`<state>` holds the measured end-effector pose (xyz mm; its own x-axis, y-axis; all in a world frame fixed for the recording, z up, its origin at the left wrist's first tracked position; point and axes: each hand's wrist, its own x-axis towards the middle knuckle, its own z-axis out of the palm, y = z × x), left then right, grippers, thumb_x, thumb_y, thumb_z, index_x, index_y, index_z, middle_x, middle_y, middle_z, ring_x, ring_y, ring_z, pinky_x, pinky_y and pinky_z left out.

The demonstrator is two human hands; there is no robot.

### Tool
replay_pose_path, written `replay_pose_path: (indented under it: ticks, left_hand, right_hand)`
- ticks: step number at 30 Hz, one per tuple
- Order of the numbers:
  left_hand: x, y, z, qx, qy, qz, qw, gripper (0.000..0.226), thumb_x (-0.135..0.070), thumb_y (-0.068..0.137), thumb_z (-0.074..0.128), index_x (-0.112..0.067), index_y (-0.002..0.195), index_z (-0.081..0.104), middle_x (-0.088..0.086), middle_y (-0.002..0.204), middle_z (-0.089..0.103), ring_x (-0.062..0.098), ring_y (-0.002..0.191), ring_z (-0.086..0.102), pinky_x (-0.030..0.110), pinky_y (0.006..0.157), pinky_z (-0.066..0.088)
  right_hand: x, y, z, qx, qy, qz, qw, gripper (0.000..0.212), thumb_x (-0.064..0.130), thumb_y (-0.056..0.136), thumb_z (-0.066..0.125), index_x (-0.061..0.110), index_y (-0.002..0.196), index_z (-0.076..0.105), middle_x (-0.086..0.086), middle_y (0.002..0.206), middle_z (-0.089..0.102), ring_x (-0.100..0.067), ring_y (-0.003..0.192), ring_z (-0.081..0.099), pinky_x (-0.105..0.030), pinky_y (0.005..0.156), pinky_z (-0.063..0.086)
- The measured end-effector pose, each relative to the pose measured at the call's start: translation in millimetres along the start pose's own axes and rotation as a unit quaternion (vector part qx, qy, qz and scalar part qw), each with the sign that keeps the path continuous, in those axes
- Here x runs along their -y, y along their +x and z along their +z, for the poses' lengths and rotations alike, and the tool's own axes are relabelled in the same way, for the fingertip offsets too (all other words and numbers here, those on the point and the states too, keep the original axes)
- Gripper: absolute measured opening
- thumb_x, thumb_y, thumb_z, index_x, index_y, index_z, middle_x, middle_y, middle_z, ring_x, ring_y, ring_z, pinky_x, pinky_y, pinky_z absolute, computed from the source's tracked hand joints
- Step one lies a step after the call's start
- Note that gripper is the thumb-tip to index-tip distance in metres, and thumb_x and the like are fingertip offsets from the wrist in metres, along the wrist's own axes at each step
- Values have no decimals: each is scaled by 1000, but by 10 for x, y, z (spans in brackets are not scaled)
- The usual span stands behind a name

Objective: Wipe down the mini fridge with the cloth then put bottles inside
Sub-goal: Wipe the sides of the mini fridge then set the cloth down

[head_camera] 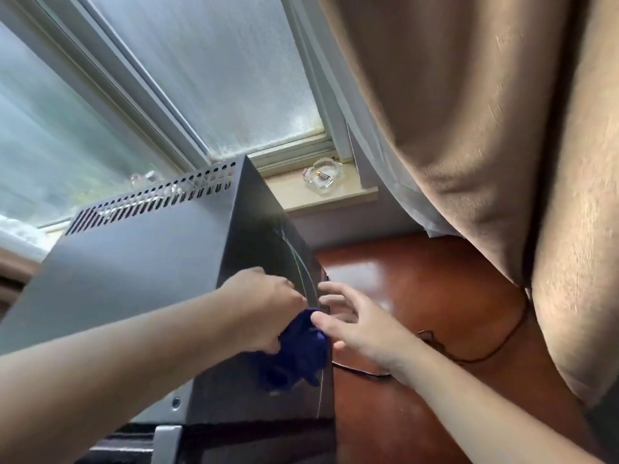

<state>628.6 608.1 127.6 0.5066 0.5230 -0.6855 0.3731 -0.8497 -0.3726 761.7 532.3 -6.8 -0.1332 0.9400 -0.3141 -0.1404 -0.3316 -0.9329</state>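
The dark grey mini fridge (140,262) fills the lower left, with a row of vent slots along its top back edge. My left hand (264,306) grips a bunched dark blue cloth (294,353) against the fridge's right side. My right hand (355,323) is just right of the cloth with its fingers spread, the thumb touching the cloth and the fingertips near the fridge's side edge. No bottles are in view.
A red-brown wooden surface (418,296) lies right of the fridge with a dark cord (495,349) across it. A glass ashtray (323,177) sits on the windowsill. A tan curtain (485,128) hangs at the right; frosted window panes stand behind.
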Motion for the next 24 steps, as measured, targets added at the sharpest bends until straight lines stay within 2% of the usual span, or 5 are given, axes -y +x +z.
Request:
replay_pose_path:
  ticks: [7, 10, 16, 20, 24]
  left_hand:
    - [-235, -405, 109, -65, -45, -70, 994, 61, -47, 81, 72, -34, 135, 48, -11, 128, 59, 15, 121, 57, 34, 106, 38]
    - [-360, -588, 207, -157, -55, -125, 978, 63, -42, 80, 73, -33, 138, 49, -10, 139, 58, 18, 137, 48, 38, 120, 13]
    - [-1048, -1196, 311, -268, -419, -252, 830, 74, -60, 89, 54, -47, 154, 21, -41, 146, 29, -22, 133, 24, -6, 102, 13]
    - [-1774, -1086, 765, -212, -745, -229, 590, 71, -73, 74, 55, -53, 140, 42, -37, 139, 51, -22, 123, 48, 13, 108, 41]
    - [-2202, -582, 1107, -138, -949, -243, 146, 47, -62, 86, 65, -37, 126, 57, -4, 134, 67, 13, 111, 72, 31, 90, 56]
  right_hand:
    - [-71, -127, 312, 95, 10, 52, 994, 38, 59, 88, 71, 49, 122, 58, 13, 118, 72, -7, 106, 73, -43, 92, 63]
    - [-33, -97, 341, 134, 25, 47, 990, 36, 56, 88, 73, 45, 122, 64, 8, 123, 75, -18, 112, 74, -55, 93, 62]
    - [131, -9, 334, 121, 48, -51, 990, 40, 10, 98, 68, 44, 118, 64, 22, 98, 79, 0, 92, 75, -21, 70, 60]
    - [75, -9, 392, 89, -19, -97, 991, 24, 12, 97, 68, 22, 118, 71, 0, 110, 80, -14, 104, 75, -33, 86, 59]
    - [-231, -110, 448, 84, -92, -103, 987, 16, 15, 93, 70, 11, 109, 67, -14, 105, 77, -22, 101, 74, -53, 97, 57]
